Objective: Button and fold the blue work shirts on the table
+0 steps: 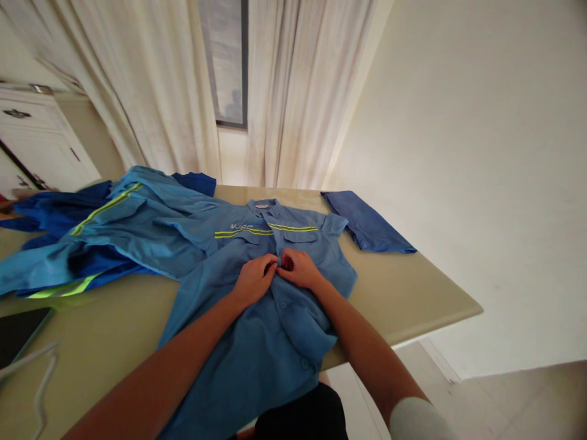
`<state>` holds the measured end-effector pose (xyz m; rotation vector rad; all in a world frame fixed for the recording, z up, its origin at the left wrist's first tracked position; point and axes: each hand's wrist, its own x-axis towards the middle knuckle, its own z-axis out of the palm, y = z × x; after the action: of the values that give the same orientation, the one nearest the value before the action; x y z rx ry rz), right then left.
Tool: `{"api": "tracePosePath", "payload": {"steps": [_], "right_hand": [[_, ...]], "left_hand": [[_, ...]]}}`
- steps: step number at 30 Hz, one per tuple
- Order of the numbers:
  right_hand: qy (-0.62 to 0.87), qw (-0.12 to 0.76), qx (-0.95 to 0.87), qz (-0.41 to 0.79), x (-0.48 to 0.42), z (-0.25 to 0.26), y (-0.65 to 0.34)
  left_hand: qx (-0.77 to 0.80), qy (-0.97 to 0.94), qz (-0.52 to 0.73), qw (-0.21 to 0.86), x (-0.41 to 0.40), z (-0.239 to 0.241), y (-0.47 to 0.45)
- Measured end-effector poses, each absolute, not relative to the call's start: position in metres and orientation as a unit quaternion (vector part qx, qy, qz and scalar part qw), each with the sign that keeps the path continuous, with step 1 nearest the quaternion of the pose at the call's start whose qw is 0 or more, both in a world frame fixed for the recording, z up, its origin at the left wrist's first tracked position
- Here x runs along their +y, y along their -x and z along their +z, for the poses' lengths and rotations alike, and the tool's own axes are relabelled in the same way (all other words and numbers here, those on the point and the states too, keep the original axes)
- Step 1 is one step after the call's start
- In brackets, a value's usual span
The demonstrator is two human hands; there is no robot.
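Observation:
A blue work shirt (220,311) with a collar, yellow stripes and chest pockets lies front up on the table, its lower part hanging over the near edge. At the middle of its front placket, my left hand (255,276) pinches the cloth. Close beside it, my right hand (299,267) also grips the placket, fingertips almost touching those of the left. Whatever small part sits between the fingertips is hidden. Below my hands, a button (283,304) shows on the placket, and another button (304,364) is near the hem.
More blue garments (123,214) with yellow stripes are heaped at the left. A folded blue garment (369,221) lies at the right of the table (413,293). A dark flat object (22,333) and a white cable (48,373) are at the near left. Curtains and a wall stand behind.

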<state>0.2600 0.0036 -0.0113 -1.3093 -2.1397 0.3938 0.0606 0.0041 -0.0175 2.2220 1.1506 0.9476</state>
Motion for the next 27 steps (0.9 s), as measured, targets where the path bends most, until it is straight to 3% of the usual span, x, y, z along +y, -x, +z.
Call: {"api": "tracePosePath", "payload": {"steps": [4,10,12,14,17,21,27], "right_hand": [[0.52,0.318,-0.779,0.148,0.008,-0.011,-0.258],[0.55,0.423,-0.704,0.152,-0.03,0.015,-0.256],[0.532,0.402,-0.724,0.176,-0.073,0.025,-0.257],[0.515,0.32,-0.774,0.186,-0.126,0.029,-0.258],[0.543,0.276,-0.785,0.111,-0.198,0.018,-0.256],[0.581,0.356,-0.729,0.069,-0.24,-0.015,-0.246],[0.635,0.546,-0.543,0.057,-0.234,-0.046,-0.23]], "left_hand": [[0.387,-0.816,0.352,0.245,0.011,-0.023,-0.058],[0.341,-0.855,0.303,0.248,0.011,-0.021,-0.049],[0.336,-0.888,0.261,0.176,0.006,-0.021,-0.047],[0.332,-0.91,0.227,0.105,0.002,-0.024,-0.045],[0.326,-0.922,0.201,0.046,0.0,-0.028,-0.046],[0.307,-0.931,0.196,0.016,0.001,-0.023,-0.048],[0.196,-0.971,0.137,-0.029,-0.027,-0.005,-0.051]]}}
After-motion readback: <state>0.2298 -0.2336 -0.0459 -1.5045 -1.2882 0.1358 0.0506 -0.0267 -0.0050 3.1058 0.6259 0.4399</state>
